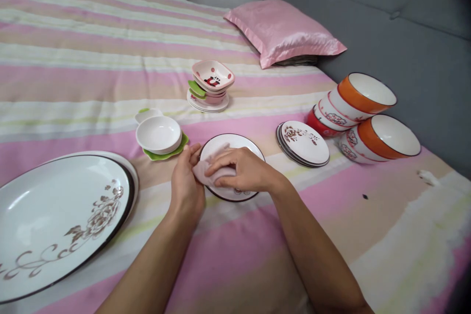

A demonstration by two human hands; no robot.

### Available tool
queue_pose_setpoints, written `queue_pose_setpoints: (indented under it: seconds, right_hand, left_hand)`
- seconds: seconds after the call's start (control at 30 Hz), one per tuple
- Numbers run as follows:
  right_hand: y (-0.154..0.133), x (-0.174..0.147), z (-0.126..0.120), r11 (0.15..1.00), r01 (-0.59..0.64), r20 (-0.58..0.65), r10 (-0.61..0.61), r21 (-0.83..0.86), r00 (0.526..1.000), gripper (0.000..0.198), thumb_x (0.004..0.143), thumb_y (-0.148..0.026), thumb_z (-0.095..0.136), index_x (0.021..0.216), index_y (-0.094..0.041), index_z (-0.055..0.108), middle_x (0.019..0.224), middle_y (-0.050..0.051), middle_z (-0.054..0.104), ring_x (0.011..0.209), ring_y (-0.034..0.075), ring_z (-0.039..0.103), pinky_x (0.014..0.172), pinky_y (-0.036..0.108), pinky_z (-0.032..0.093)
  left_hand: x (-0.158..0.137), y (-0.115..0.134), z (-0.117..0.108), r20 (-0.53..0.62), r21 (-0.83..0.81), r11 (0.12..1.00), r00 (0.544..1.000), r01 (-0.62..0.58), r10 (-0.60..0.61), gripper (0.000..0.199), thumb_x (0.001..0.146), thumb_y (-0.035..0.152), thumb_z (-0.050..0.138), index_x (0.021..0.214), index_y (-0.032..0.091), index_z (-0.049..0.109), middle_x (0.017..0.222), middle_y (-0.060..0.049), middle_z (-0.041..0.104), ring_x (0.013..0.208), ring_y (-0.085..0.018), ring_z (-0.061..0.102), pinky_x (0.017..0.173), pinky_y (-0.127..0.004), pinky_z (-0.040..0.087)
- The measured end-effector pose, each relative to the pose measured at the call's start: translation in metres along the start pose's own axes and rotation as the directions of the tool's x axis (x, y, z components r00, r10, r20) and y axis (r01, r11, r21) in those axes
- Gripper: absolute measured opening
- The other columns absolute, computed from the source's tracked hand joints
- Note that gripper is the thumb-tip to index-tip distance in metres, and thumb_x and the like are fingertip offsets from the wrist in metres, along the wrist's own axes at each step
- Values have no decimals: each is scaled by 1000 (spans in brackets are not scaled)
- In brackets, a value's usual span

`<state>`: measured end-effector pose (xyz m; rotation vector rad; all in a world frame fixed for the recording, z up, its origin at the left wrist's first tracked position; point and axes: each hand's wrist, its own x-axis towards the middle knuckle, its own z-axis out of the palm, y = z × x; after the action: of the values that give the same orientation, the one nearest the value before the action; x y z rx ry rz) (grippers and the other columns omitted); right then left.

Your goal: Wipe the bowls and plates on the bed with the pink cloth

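A small white plate [247, 144] with a dark rim is in front of me, a bit of brown pattern showing near its lower edge. My left hand [188, 181] is closed on the plate's left edge, its fingertips partly hidden. Over the plate, my right hand [245, 169] presses a pale, crumpled tissue or thin cloth [200, 172] against the surface, fingers bent around it. To the right lies a stack of similar small plates [307, 144], the top one with brown flowers. Left of my hands, a white bowl [159, 133] rests on a green leaf-edged dish [183, 146].
Large oval platters [47, 201] lie at the left. Farther back stands a pile of small dishes [213, 78]. Orange, white and red bowls [371, 93] are stacked at the right, tilted. A pink pillow [283, 29] sits beside the grey headboard [386, 24] on the striped bedsheet [91, 88].
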<state>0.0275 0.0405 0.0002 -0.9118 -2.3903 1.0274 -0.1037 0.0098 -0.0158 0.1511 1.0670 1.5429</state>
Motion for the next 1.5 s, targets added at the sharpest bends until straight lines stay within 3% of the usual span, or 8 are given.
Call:
queue_pose_setpoints:
  seconds: [0.23, 0.4, 0.6, 0.77, 0.93, 1.03, 1.23, 1.5]
  right_hand:
    - [-5, -13, -19, 975, -174, 292, 129, 135, 948, 19, 66, -19, 70, 84, -22, 75, 89, -3, 72, 86, 14, 65, 78, 19, 45]
    - [-6, -25, -35, 941, -338, 354, 327, -33, 876, 17, 63, -20, 70, 79, -22, 75, 83, -3, 72, 80, 14, 64, 69, 20, 43]
    - [-9, -31, -46, 727, -592, 54, 646, -347, 761, 18, 61, -23, 69, 77, -29, 75, 75, -2, 69, 65, 14, 58, 54, 23, 36]
    - [-2, -24, -42, 603, -691, -270, 643, -400, 717, 18, 65, -21, 67, 76, -33, 74, 88, -2, 70, 81, 19, 60, 63, 26, 39]
    - [12, -11, -25, 633, -682, -472, 505, -366, 722, 19, 74, -23, 61, 88, -30, 72, 94, 0, 70, 90, 21, 61, 77, 31, 44]
    - [17, -4, -14, 707, -597, -500, 387, -378, 775, 21, 80, -22, 56, 94, -26, 71, 101, 2, 69, 96, 20, 60, 86, 31, 43]
    - [23, 3, -3, 886, -274, -337, 145, -374, 930, 33, 84, -18, 49, 115, -20, 63, 121, 6, 61, 114, 20, 52, 99, 34, 37]
    - [12, 5, 2, 969, -23, -146, -14, -248, 989, 35, 84, -14, 51, 116, -22, 62, 129, 4, 56, 122, 18, 47, 105, 36, 31]
  left_hand:
    - [-1, 0, 2, 16, 24, 1000, 1000, 17, -17, 25, 88, 34, 43, 88, 15, 60, 97, -6, 66, 94, -17, 62, 88, -29, 46]
    - [-2, 1, 3, 22, 24, 1000, 1000, -8, 7, 24, 88, 34, 44, 88, 15, 59, 99, -7, 66, 98, -18, 61, 91, -30, 45]
    - [-3, 0, 2, 15, 50, 999, 1000, -9, 8, 26, 88, 35, 44, 91, 14, 59, 102, -8, 66, 100, -19, 61, 89, -30, 45]
    - [-2, 0, 2, 20, 58, 998, 1000, -6, 5, 27, 89, 37, 43, 93, 15, 59, 104, -8, 66, 102, -18, 61, 89, -29, 46]
    - [-1, 0, 3, 21, 58, 998, 1000, -6, 5, 27, 89, 36, 43, 93, 14, 59, 106, -8, 66, 100, -18, 61, 88, -28, 46]
    - [-1, -1, 3, 17, 48, 999, 1000, -4, 3, 26, 89, 36, 44, 91, 15, 60, 103, -8, 66, 99, -18, 62, 88, -28, 46]
    - [-1, 0, 3, 19, 28, 1000, 1000, 1, -2, 25, 88, 35, 44, 87, 15, 60, 95, -7, 67, 97, -18, 62, 87, -29, 47]
    - [-1, 0, 2, 37, 1, 1000, 999, 15, -15, 25, 89, 33, 43, 86, 15, 60, 89, -7, 66, 94, -18, 63, 86, -28, 47]
